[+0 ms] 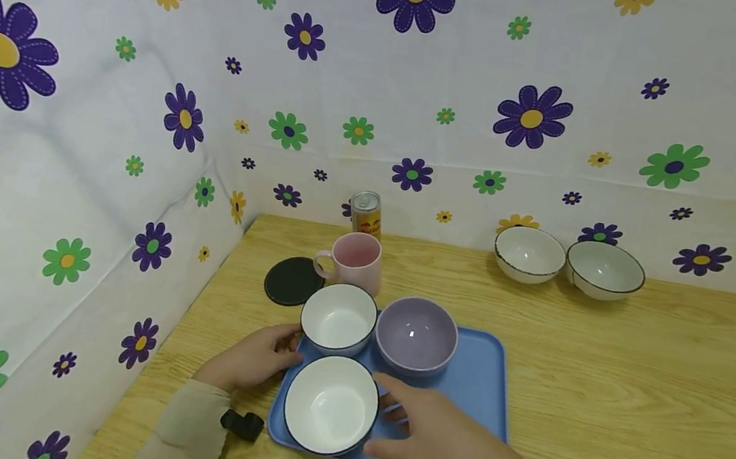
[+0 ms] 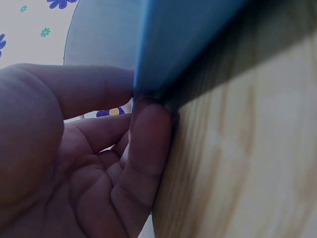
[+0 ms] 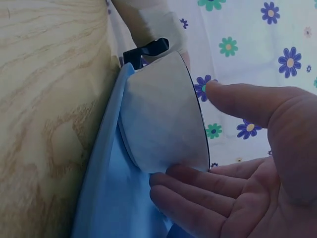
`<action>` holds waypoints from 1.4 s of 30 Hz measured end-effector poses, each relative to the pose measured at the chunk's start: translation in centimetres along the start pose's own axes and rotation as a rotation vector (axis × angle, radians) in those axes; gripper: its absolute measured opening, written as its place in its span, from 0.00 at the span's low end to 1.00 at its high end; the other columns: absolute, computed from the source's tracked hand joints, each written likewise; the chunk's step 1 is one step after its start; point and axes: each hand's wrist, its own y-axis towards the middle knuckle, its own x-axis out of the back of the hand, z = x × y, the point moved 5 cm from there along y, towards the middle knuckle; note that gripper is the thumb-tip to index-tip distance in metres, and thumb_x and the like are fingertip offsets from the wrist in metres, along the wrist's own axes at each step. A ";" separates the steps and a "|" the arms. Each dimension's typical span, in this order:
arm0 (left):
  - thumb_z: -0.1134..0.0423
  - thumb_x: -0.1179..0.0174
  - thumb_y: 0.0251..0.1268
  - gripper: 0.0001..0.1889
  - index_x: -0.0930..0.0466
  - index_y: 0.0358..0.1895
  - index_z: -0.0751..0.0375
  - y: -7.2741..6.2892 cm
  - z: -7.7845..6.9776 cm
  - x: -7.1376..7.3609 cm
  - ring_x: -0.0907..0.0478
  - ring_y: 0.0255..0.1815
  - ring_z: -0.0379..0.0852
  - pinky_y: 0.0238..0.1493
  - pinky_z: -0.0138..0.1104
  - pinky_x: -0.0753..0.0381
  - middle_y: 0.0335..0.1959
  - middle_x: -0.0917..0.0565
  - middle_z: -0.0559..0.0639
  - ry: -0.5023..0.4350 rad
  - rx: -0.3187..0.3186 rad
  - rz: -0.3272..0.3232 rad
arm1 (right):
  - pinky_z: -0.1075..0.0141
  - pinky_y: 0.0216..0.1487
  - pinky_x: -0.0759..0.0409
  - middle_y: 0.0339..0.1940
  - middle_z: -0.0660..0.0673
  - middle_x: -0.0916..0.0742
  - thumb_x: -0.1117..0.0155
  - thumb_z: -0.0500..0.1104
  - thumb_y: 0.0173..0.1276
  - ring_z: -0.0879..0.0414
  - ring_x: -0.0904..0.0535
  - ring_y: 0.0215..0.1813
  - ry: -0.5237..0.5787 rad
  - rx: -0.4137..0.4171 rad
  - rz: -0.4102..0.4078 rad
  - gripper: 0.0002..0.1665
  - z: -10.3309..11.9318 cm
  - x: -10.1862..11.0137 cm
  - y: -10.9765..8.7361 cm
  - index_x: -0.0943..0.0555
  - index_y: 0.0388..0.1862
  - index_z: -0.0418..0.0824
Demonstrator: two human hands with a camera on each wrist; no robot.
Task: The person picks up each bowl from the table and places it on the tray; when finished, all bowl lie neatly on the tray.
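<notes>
Past the blue tray [image 1: 481, 399] on the counter [image 1: 617, 402] sit a pink mug [image 1: 363, 275], a can [image 1: 367, 219] and a black coaster [image 1: 291, 283], while a purple bowl [image 1: 417, 337] and the back white bowl [image 1: 338, 320] crowd the front white bowl [image 1: 331, 407]. Left hand [image 1: 255, 358]'s pinching the tray edge; right hand [image 1: 435, 432]'s fingers are apart beside the front bowl, and only the right wrist view shows some down low at its side.

White sheeting [image 1: 359, 81] — flowered in purple, green and yellow — covers the frame's left and top, with a wood-grain table [image 1: 632, 396] lower right.
</notes>
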 end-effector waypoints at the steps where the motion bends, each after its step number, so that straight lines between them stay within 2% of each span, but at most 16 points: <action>1: 0.64 0.41 0.72 0.26 0.31 0.70 0.66 0.0 0.0 0.0 0.28 0.30 0.45 0.29 0.33 0.27 0.36 0.25 0.51 0.004 0.004 -0.002 | 0.66 0.51 0.18 0.57 0.48 0.16 0.27 0.57 0.64 0.57 0.18 0.56 0.009 0.016 0.011 0.47 0.1 -0.1 0.0 0.34 0.76 0.41; 7: 0.62 0.40 0.73 0.25 0.30 0.70 0.65 0.1 0.2 0.0 0.29 0.33 0.45 0.31 0.33 0.29 0.37 0.25 0.50 0.019 0.006 -0.004 | 0.65 0.52 0.18 0.61 0.44 0.17 0.30 0.56 0.68 0.55 0.18 0.57 0.016 0.091 0.044 0.47 0.4 -0.7 -0.1 0.38 0.79 0.40; 16: 0.62 0.42 0.74 0.24 0.29 0.69 0.65 0.1 0.1 0.0 0.28 0.37 0.45 0.38 0.35 0.27 0.39 0.24 0.50 0.026 -0.001 -0.011 | 0.65 0.52 0.20 0.69 0.48 0.22 0.32 0.58 0.69 0.55 0.21 0.63 0.025 0.064 0.134 0.52 0.3 -1.3 -0.3 0.48 0.83 0.47; 22: 0.65 0.45 0.74 0.22 0.28 0.68 0.66 -0.1 -0.3 0.2 0.28 0.39 0.44 0.44 0.37 0.29 0.40 0.23 0.50 0.034 -0.038 -0.011 | 0.67 0.53 0.21 0.72 0.52 0.26 0.33 0.59 0.70 0.58 0.24 0.66 0.033 0.058 0.172 0.54 0.3 -2.0 -0.3 0.51 0.84 0.48; 29: 0.65 0.43 0.72 0.23 0.29 0.68 0.67 -0.2 -0.4 0.1 0.29 0.38 0.45 0.43 0.38 0.29 0.40 0.24 0.50 -0.013 -0.061 0.006 | 0.67 0.54 0.22 0.74 0.52 0.27 0.33 0.58 0.70 0.57 0.26 0.67 0.041 0.078 0.185 0.55 0.4 -2.4 -0.4 0.53 0.84 0.50; 34: 0.65 0.43 0.72 0.23 0.28 0.67 0.66 -0.1 -0.2 0.1 0.29 0.38 0.45 0.43 0.38 0.29 0.40 0.23 0.50 -0.005 -0.060 0.004 | 0.67 0.53 0.21 0.75 0.52 0.29 0.34 0.60 0.70 0.57 0.26 0.69 0.026 0.101 0.200 0.56 0.2 -2.7 -0.3 0.55 0.84 0.51; 38: 0.64 0.43 0.72 0.21 0.27 0.65 0.65 0.0 -0.2 0.1 0.29 0.38 0.45 0.43 0.36 0.30 0.40 0.23 0.50 0.012 -0.063 0.003 | 0.67 0.53 0.21 0.75 0.53 0.29 0.34 0.61 0.70 0.58 0.27 0.69 0.023 0.094 0.205 0.55 0.0 -2.5 -0.3 0.54 0.84 0.52; 42: 0.64 0.43 0.72 0.22 0.27 0.66 0.66 0.0 -0.1 0.1 0.29 0.39 0.45 0.44 0.37 0.30 0.40 0.24 0.50 0.012 -0.054 0.003 | 0.65 0.55 0.21 0.71 0.53 0.24 0.35 0.59 0.71 0.59 0.24 0.66 0.026 0.086 0.185 0.47 0.3 -1.7 -0.5 0.45 0.82 0.54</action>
